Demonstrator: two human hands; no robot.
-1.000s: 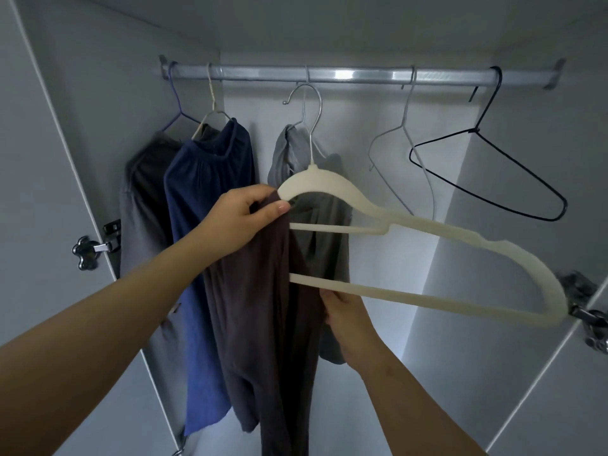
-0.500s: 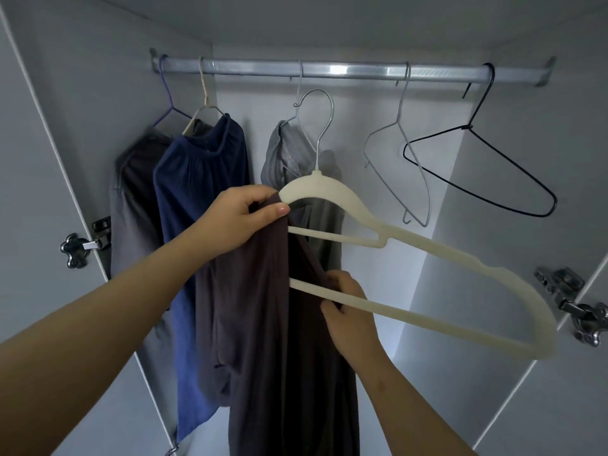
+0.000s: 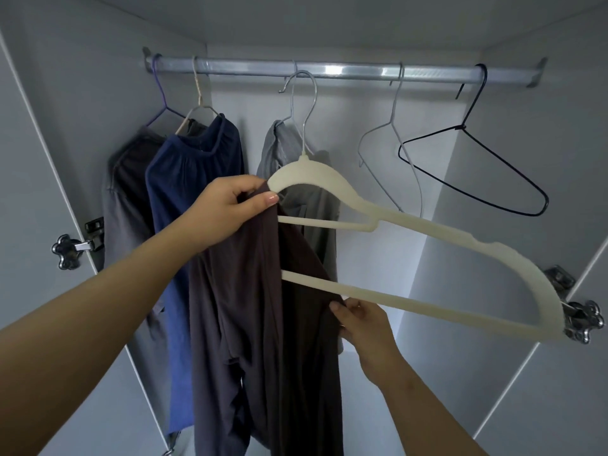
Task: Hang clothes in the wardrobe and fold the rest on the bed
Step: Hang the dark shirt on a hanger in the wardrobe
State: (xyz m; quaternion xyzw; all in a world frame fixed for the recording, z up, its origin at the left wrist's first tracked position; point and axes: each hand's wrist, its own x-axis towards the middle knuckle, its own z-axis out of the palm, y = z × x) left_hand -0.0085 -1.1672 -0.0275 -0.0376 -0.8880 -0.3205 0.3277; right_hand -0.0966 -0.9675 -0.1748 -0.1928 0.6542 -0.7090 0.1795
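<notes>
**Before the hook goes up, centre the cloth on the bar**

While the left hand (image 3: 227,212) pinches the top of the long dark brown-grey garment (image 3: 237,307) against the left shoulder of the cream plastic hanger (image 3: 427,225), the right hand (image 3: 365,327) has thumb and fingers closed on the same cloth just under the hanger's lower bar. The garment hangs bunched at the hanger's left end, across both cross bars, and the whole right stretch of the hanger is bare. The hanger is held out near the person, in front of the open wardrobe. Its metal hook (image 3: 306,103) seems to sit in front of the silver rail (image 3: 329,70) rather than over it, though I cannot be sure.

The step in hand looks like seating the garment. Loaded at one end, the hanger would tip left once hung and the cloth could slide off. The right hand would do well to draw the fold rightward along the lower bar toward the middle, smoothing it flat. The left pinch should let go only once the cloth rests by its own weight.

A fair gap for the hook lies between the grey garment (image 3: 286,149) at centre and the bare silver wire hanger (image 3: 396,97) to its right. Lift cleanly there, since the grey garment's own hook is close by. Farther left hangs a blue garment (image 3: 194,179).
</notes>
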